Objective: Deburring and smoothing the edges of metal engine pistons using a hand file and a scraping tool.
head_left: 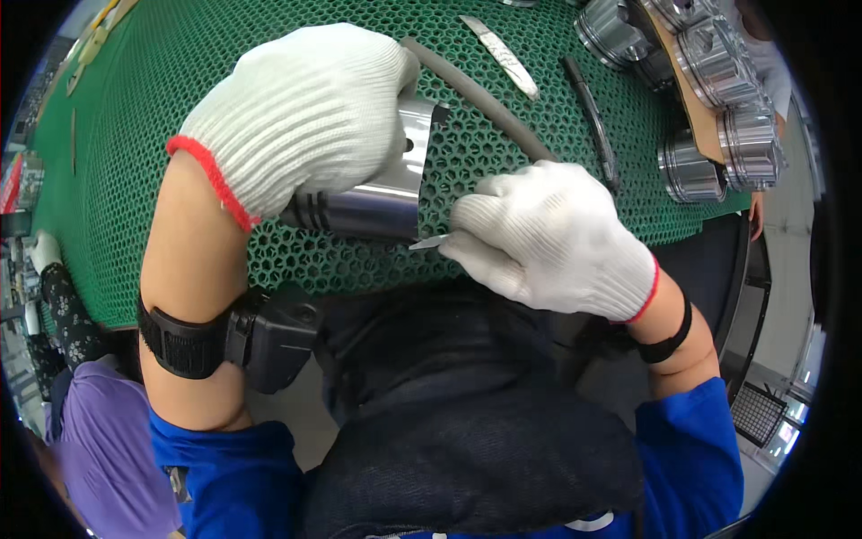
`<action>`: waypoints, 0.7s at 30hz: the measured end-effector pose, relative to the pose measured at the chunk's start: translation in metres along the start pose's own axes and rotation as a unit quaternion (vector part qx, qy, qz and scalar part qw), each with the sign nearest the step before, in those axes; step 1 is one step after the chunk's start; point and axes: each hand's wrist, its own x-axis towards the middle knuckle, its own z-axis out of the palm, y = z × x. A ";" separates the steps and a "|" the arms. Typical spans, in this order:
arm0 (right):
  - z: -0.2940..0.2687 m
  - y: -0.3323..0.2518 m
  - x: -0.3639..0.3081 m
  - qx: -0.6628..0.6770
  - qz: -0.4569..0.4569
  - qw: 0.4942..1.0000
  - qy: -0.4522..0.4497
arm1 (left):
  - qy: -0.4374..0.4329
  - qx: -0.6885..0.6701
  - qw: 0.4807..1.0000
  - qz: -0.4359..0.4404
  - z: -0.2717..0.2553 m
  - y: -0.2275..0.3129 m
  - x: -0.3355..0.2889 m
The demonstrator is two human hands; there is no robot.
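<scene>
My left hand (310,112), in a white knit glove with a red cuff, is closed around a shiny metal piston (373,208) lying on its side. The grooved end of the piston is by my wrist, and its plain skirt points right. My right hand (548,235), gloved alike, is closed on a small pointed knife blade (428,242). Only the blade's tip shows, close to the lower edge of the piston skirt; whether they touch I cannot tell. The knife's handle is hidden in my fingers. Beyond my right hand a grey rod (476,94) lies slantwise, one end near my knuckles.
A green honeycomb mat (296,269) covers the table. On it are a knife with a white-wrapped handle (501,56) and a black pen (593,121). Several pistons (718,63) stand at the far right with a cardboard divider (687,99). A person in purple (112,449) is at the left.
</scene>
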 end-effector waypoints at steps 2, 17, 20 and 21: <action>-0.003 -0.003 -0.003 0.024 0.024 0.999 -0.028 | 0.016 -0.007 1.000 0.011 0.007 -0.002 -0.004; 0.002 0.010 -0.038 0.527 0.092 0.832 -0.146 | 0.319 -0.432 0.830 -0.150 0.108 -0.005 -0.130; 0.006 0.008 -0.060 0.628 0.246 0.730 -0.106 | 0.343 -0.380 0.849 -0.128 0.108 -0.018 -0.121; 0.001 0.006 -0.058 0.615 0.237 0.743 -0.116 | 0.353 -0.346 0.867 -0.065 0.101 -0.022 -0.103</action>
